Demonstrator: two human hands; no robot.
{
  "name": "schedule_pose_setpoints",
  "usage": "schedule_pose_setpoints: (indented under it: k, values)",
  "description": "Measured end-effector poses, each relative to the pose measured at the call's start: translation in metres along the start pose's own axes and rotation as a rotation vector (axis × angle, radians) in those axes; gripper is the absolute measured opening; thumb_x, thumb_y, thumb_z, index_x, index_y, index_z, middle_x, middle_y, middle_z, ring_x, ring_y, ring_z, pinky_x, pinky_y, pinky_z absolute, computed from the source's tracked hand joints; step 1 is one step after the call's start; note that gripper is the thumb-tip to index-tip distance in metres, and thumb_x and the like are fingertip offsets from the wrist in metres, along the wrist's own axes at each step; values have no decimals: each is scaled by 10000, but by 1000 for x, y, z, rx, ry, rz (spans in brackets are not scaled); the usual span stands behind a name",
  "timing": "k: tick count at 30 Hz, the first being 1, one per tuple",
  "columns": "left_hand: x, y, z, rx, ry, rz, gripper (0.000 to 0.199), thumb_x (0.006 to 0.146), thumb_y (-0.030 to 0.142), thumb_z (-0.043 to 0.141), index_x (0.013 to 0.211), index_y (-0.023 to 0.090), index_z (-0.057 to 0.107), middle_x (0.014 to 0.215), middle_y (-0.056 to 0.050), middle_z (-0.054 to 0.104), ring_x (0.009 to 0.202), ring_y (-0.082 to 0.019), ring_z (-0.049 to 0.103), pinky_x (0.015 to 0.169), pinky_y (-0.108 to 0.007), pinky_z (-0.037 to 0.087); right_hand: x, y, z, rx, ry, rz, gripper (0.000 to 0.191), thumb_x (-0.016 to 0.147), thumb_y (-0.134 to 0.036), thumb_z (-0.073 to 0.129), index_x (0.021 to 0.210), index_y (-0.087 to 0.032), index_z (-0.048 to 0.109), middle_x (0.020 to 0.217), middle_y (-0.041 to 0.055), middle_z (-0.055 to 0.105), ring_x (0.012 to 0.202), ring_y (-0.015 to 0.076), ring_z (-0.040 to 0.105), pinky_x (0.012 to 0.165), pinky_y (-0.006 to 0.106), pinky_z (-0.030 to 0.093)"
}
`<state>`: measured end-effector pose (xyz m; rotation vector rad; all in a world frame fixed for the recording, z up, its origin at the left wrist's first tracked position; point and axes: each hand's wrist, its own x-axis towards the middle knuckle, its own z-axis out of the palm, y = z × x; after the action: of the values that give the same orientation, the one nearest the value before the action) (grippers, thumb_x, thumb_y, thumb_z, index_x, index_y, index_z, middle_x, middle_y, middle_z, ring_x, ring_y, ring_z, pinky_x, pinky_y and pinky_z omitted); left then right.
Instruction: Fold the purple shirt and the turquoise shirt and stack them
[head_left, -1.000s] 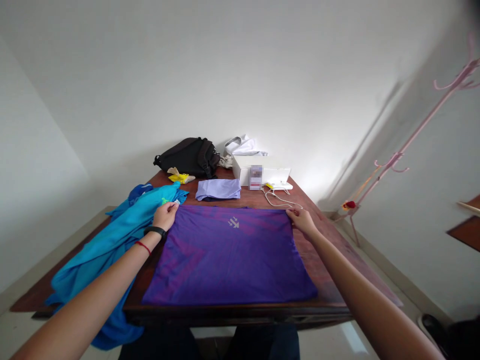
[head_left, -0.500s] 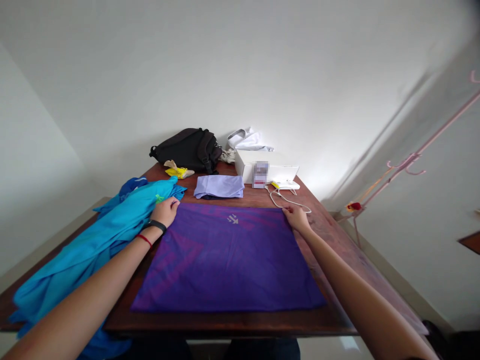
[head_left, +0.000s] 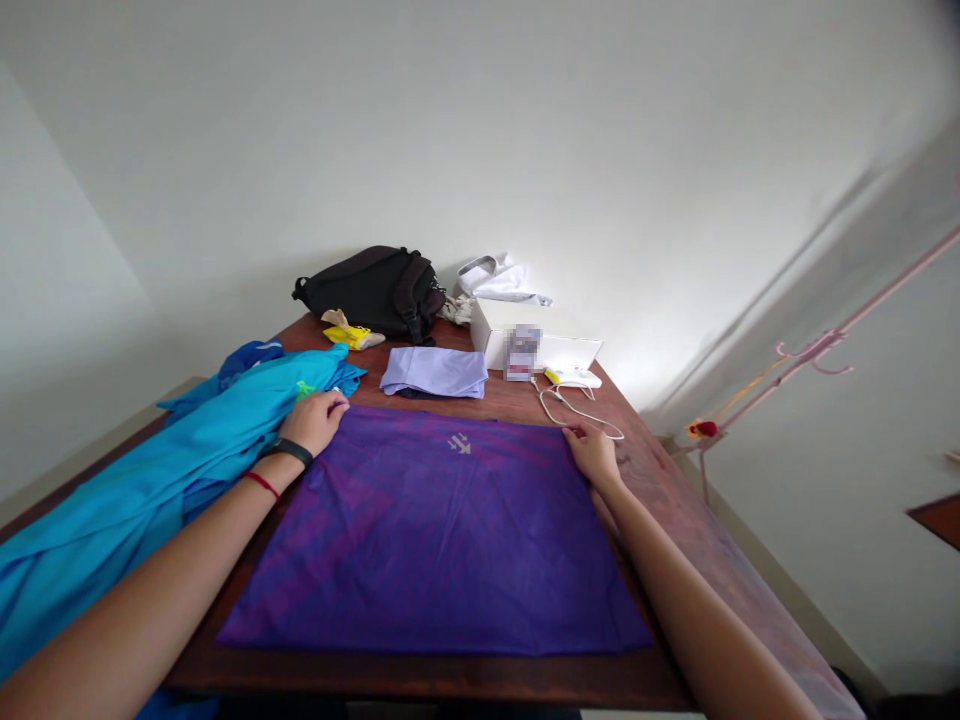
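A purple shirt (head_left: 442, 545) with a small grey arrow-like print lies folded into a wide flat shape on the wooden table, a few soft creases running across it. My left hand (head_left: 315, 422) pinches its far left corner between thumb and fingers. At the far right corner, my right hand (head_left: 592, 452) grips the edge in the same way. Bright blue clothing (head_left: 187, 455) is heaped along the table's left side, right beside my left wrist. Just beyond the shirt sits a small folded lavender cloth (head_left: 435, 372).
A black backpack (head_left: 367, 290) leans at the back, with a yellow packet (head_left: 349, 337) in front. A white box (head_left: 489, 335), a card (head_left: 521, 355) and a white cable (head_left: 574, 408) occupy the back right. Beside the table stands a pink rack (head_left: 814, 345) with hooks.
Both hands keep their hold on the shirt's far corners. The shirt's near edge now appears lower and its left side further left. The camera view has shifted slightly.
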<state>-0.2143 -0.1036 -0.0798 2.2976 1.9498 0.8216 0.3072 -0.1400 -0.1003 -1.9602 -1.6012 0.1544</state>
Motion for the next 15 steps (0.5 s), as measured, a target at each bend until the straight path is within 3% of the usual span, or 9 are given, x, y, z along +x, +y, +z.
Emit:
schedule_pose_setpoints:
  k: [8,15]
  values:
    - [7,0,0,-4,58,-63,246,957,288,489,995,139,682,1020,-82,716,950,-211,622,875,-279,428,11,-1,1,-31,9,34,295,899,-352,554,949,-139,752,880,114,755,819,251,698,708,301,468]
    - [11,1,7,86,-48,-60,176,935,252,529,931,174,687,954,-57,682,915,-214,602,879,-304,442,12,-6,6,-73,-11,13,253,903,-314,548,980,-173,742,895,99,744,867,258,683,755,319,463]
